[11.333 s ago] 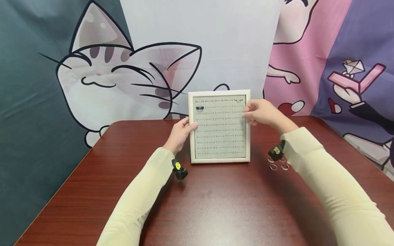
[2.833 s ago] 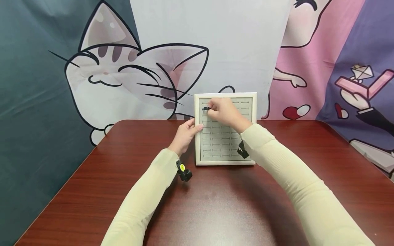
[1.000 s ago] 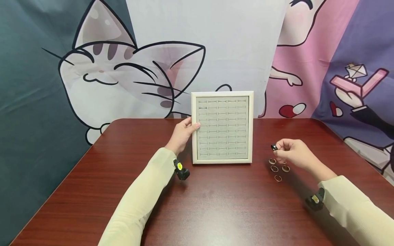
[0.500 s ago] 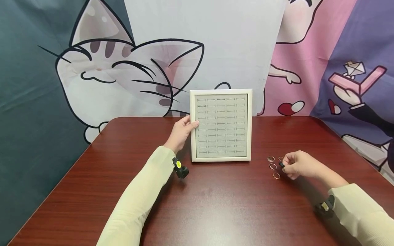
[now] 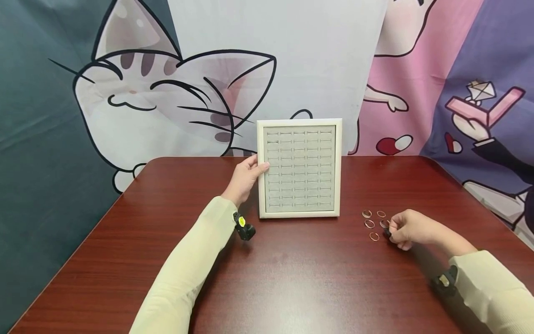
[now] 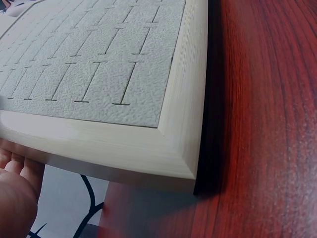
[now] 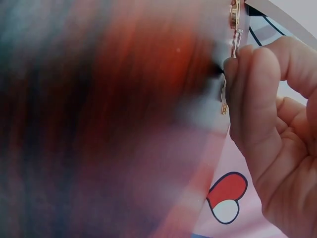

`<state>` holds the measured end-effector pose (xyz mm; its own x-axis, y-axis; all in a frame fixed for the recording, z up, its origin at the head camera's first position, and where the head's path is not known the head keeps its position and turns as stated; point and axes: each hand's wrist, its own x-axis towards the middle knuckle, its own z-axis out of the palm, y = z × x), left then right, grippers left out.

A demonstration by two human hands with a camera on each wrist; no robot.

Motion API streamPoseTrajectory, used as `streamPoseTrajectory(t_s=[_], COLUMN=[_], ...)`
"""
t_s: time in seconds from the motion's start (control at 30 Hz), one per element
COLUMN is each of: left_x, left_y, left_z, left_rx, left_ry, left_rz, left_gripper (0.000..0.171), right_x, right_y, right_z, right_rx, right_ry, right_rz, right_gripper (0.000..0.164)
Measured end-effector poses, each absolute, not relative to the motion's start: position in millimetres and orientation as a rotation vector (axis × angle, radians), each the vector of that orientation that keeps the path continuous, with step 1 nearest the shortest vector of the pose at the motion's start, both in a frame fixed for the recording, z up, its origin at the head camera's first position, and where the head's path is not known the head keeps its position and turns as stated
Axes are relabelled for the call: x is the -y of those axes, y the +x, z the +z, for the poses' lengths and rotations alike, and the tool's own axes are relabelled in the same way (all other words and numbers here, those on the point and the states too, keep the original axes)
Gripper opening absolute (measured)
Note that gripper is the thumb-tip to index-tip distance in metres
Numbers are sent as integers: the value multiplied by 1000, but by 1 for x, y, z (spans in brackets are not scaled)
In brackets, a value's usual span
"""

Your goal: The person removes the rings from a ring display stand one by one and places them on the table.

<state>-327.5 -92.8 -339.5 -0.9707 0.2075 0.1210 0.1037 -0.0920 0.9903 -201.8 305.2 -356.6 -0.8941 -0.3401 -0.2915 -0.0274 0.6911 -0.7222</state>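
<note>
A white-framed ring display board (image 5: 299, 169) with rows of slits in its grey padding stands upright on the table, and no ring sits in it. My left hand (image 5: 243, 180) grips its left edge, thumb in front and fingers behind; in the left wrist view the hand (image 6: 20, 193) shows beside the frame (image 6: 178, 144). Low over the table at the right, my right hand (image 5: 410, 229) pinches a dark ring (image 5: 387, 233), mostly covered by the fingertips. Several thin metal rings lie just left of it, among them a gold-toned ring (image 5: 366, 214) and another ring (image 5: 374, 236).
The reddish-brown wooden table (image 5: 292, 273) extends around both hands. Behind it hangs a cloth backdrop (image 5: 325, 55) printed with a cartoon cat. A black wrist camera (image 5: 245, 229) sits at the left cuff.
Earlier a dark ring and a gold ring sat in the board; neither does now. My right hand took the dark ring out, carried it right and lowered it beside the other rings. My left hand kept its grip.
</note>
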Motion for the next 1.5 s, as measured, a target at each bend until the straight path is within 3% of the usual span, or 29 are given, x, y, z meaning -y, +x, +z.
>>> streamPoseTrajectory(t_s=[0.87,1.2,1.37,1.5], left_x=[89,91,100,108], left_y=[-325,-326,-315,-291], left_z=[-342,-343,-340,-326], left_rx=[-2065,-2077,-2396,-2913], left_ry=[362,359,355,568], left_rz=[2228,2232,2121,1904], left_gripper=[40,40,52,57], right_x=[-300,-292,-276,-253], right_y=[-189,-192,-187,-182], right_z=[-350,-322,-303,-288], right_rx=[-2563,-2733,-2995,-3329], right_ry=[-182,-238,-259,-343], right_rz=[-913,-942,-953,-919], right_gripper=[6,5,6,3])
